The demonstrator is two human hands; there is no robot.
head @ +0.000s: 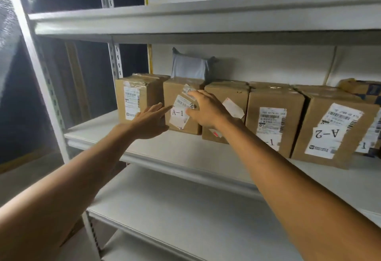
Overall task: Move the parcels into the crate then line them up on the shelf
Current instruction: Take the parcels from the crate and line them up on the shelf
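Several cardboard parcels stand in a row on the middle shelf [156, 149]. The second from the left, the A-1 parcel [177, 122], has white labels on its front. My left hand [150, 122] lies with straight fingers against that parcel's left front edge. My right hand [208, 110] reaches to its right side, fingers spread over the front and corner. To the left stands another labelled parcel [134, 98]. To the right follow a plain parcel [233, 96], a labelled one [272, 120] and the A-2 parcel [332, 131]. A grey mailer bag [189, 67] leans against the wall behind.
A white metal shelving unit with an upright post [43, 87] on the left, a shelf [185, 19] above and lower shelves [185, 209] below. Another box [360, 89] sits at the far right. No crate is in view.
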